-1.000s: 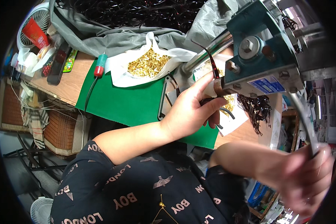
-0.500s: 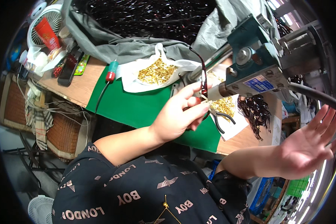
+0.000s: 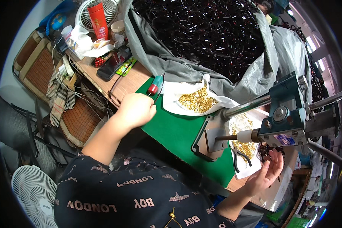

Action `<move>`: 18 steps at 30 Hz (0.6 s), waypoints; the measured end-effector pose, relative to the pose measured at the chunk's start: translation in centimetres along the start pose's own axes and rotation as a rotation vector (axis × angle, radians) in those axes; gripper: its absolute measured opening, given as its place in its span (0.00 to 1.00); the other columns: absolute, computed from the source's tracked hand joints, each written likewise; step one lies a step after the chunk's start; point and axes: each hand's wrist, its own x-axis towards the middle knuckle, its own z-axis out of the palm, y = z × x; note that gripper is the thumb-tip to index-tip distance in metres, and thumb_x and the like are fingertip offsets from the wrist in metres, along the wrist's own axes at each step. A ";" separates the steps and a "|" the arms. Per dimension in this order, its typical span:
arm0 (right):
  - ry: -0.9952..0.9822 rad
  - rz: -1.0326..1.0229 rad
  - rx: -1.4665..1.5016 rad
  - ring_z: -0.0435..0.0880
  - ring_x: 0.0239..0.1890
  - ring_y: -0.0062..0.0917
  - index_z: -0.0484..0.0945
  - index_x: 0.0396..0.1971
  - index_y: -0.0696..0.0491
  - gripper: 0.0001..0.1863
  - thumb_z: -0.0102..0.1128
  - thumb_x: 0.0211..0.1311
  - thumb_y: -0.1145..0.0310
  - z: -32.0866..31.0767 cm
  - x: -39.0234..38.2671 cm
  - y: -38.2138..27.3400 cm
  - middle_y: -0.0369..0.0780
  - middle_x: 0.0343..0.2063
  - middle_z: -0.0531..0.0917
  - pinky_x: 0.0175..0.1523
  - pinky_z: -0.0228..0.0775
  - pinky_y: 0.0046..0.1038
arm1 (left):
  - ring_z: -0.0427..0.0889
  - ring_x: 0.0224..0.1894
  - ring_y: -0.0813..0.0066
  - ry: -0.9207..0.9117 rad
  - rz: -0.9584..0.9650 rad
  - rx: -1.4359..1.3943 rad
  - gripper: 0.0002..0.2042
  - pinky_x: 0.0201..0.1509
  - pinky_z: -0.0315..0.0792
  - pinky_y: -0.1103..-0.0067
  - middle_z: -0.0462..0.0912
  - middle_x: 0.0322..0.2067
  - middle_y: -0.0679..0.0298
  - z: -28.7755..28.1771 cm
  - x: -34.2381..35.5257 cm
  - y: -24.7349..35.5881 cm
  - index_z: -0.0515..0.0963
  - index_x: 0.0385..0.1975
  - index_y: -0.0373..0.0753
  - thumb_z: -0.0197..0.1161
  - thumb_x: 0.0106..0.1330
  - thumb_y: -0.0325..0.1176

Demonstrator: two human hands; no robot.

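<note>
My left hand (image 3: 136, 109) is closed over the left end of the green mat (image 3: 178, 131). Thin dark arms rise on both sides of it, like those of an eyeglass frame (image 3: 158, 88); the part inside my fist is hidden. My right hand (image 3: 268, 173) is low on the right, its fingers apart and slightly bent. It is beside a small heap of dark, thin eyeglass parts (image 3: 274, 150), partly hidden by the fingers. Between the hands stands a teal bench press (image 3: 285, 114) with a white collar on its rod, above a metal plate (image 3: 212, 140).
White cloth (image 3: 171, 100) holds many small gold pieces (image 3: 197, 99). Black-handled pliers (image 3: 237, 157) lie by another gold heap (image 3: 247, 146). A teal-and-red tool (image 3: 155, 85) and a phone (image 3: 112, 66) lie left. A grey-lined pile of dark frames (image 3: 201, 34) fills the back.
The view has swung left. My left hand has moved from the press to the left end of the mat with the dark frame. My right hand has come down from the lever side to the dark parts.
</note>
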 end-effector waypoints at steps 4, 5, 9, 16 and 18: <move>-0.049 0.008 0.012 0.72 0.50 0.28 0.64 0.56 0.60 0.22 0.50 0.61 0.76 0.5 -0.4 0.2 0.44 0.50 0.73 0.53 0.63 0.27 | 0.80 0.30 0.55 -0.051 0.007 0.209 0.13 0.37 0.73 0.64 0.80 0.23 0.55 1.1 4.2 -2.3 0.80 0.19 0.39 0.61 0.55 0.43; -0.058 -0.005 -0.009 0.72 0.50 0.28 0.64 0.56 0.60 0.22 0.50 0.61 0.76 0.6 -0.5 0.1 0.44 0.51 0.73 0.53 0.64 0.27 | 0.80 0.32 0.56 -0.065 0.008 0.228 0.13 0.38 0.72 0.65 0.81 0.26 0.56 0.5 5.3 -1.8 0.81 0.21 0.39 0.62 0.54 0.44; -0.063 0.073 0.000 0.72 0.50 0.28 0.63 0.56 0.60 0.21 0.48 0.62 0.78 -0.4 -1.4 1.1 0.44 0.52 0.72 0.55 0.63 0.27 | 0.74 0.46 0.57 0.663 0.205 -0.067 0.13 0.49 0.70 0.67 0.74 0.40 0.56 -0.6 11.4 -1.1 0.77 0.39 0.39 0.63 0.55 0.35; -0.130 0.256 0.060 0.75 0.46 0.25 0.67 0.53 0.60 0.19 0.50 0.60 0.81 -0.2 -3.1 1.4 0.42 0.47 0.75 0.49 0.67 0.24 | 0.73 0.41 0.62 0.657 0.333 -0.041 0.11 0.49 0.70 0.74 0.73 0.35 0.61 -3.1 17.6 -1.7 0.76 0.35 0.37 0.58 0.50 0.23; -0.304 0.372 0.044 0.77 0.41 0.23 0.71 0.48 0.59 0.16 0.53 0.59 0.80 0.4 -4.0 1.5 0.40 0.42 0.77 0.46 0.68 0.23 | 0.73 0.35 0.75 0.430 0.388 -0.528 0.10 0.45 0.69 0.81 0.74 0.32 0.66 -2.9 16.6 -1.6 0.74 0.35 0.34 0.52 0.52 0.20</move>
